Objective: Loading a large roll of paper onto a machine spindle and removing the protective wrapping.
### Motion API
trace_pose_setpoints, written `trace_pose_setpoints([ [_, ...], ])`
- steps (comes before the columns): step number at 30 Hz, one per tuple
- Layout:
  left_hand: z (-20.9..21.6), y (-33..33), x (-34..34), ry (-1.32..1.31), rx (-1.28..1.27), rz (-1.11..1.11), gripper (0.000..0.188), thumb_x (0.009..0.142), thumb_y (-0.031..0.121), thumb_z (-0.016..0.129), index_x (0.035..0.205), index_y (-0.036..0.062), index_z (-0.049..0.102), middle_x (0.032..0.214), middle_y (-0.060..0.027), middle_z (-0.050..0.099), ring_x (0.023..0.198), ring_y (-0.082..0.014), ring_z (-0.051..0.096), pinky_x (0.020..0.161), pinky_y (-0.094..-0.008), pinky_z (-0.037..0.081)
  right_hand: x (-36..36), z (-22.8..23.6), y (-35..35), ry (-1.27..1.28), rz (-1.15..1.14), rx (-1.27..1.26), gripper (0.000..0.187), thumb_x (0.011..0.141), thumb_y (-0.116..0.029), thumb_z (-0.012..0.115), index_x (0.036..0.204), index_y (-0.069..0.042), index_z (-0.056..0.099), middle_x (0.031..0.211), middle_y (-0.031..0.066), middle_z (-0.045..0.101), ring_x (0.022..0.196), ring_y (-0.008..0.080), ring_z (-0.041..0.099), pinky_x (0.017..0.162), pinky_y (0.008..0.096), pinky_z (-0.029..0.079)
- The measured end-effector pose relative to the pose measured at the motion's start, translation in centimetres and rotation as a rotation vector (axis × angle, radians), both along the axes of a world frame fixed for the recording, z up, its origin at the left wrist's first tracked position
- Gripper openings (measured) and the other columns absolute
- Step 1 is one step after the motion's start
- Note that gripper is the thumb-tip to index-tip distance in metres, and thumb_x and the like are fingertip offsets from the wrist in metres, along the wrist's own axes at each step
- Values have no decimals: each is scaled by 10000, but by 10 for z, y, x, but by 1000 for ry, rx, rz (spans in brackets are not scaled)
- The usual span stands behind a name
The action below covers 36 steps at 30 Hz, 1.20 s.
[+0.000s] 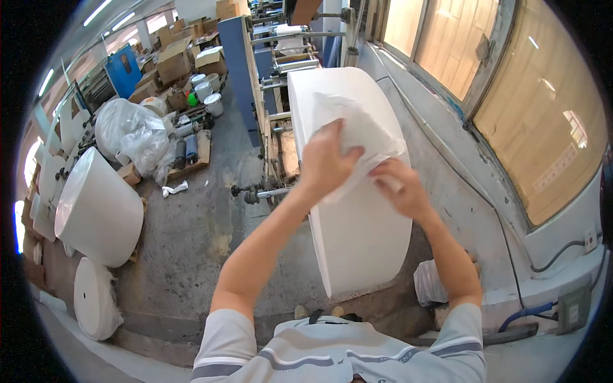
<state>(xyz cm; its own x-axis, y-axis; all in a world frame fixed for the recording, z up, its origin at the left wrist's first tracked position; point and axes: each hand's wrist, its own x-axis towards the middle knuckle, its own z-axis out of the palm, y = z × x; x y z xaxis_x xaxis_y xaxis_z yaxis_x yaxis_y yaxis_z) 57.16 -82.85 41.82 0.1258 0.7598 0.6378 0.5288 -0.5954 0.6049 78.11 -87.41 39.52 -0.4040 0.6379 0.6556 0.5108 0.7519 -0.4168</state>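
A very large white roll, perhaps of paper, stands in front of me with its broad curved side up. Over it a crumpled, thin white sheet is bunched, its far edge smeared by motion. My left hand is at the sheet's left side, thumb and fingers closed on it. From the right, my right hand pinches the sheet's near edge with bent fingers. Some fingertips of both hands are hidden by the folds. Whether the sheet is joined to the roll, I cannot tell.
Beyond the roll runs a machine with metal rollers and a blue side panel. Left stand another big white roll and a smaller disc-shaped roll. Cartons pile up behind. Windows and cables line the right wall.
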Motion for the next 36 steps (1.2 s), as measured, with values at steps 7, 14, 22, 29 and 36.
trace_pose_setpoints([
  [7, -37, -40, 49, 367, 606, -161, 367, 715, 46, 638, 1082, 54, 655, 1043, -113, 621, 1042, -327, 574, 935, -444, 458, 67, 31, 37, 511, -57, -990, 656, 904, -557, 646, 1227, 14, 622, 1045, 109, 684, 925, 176, 649, 835, 330, 538],
  [14, -55, -75, -14, -636, -708, -273, 383, 1005, 295, 539, 1212, -25, 574, 1072, -163, 680, 948, -242, 670, 789, -337, 543, 30, 4, 2, -281, -223, 270, 454, 661, -2, 698, 1105, 2, 604, 1150, 179, 605, 1119, 406, 546, 1012, 480, 447],
  [22, -21, -27, 21, -59, 123, -37, 504, 773, 147, 711, 1240, 4, 582, 1209, -183, 603, 1138, -403, 552, 1000, -460, 438, 29, 3, -13, 418, -68, -544, 414, 982, -413, 531, 1063, -35, 681, 1031, 123, 685, 945, 253, 657, 831, 370, 518],
  [29, -75, -64, 52, 123, 143, -283, 225, 857, 134, 599, 1054, 42, 658, 1083, -124, 633, 986, -324, 626, 818, -397, 510, 61, 8, 7, 147, -213, -425, 319, 883, -178, 711, 1155, -27, 642, 1004, 68, 708, 841, 134, 647, 765, 290, 522],
  [36, -39, -46, -9, -572, -636, -274, 566, 972, 455, 601, 1218, -55, 583, 1055, -134, 688, 893, -153, 653, 787, -305, 533, -2, -32, -35, -474, -116, 404, 241, 759, -24, 673, 985, -81, 731, 1139, 141, 642, 1050, 348, 614, 911, 446, 501],
])
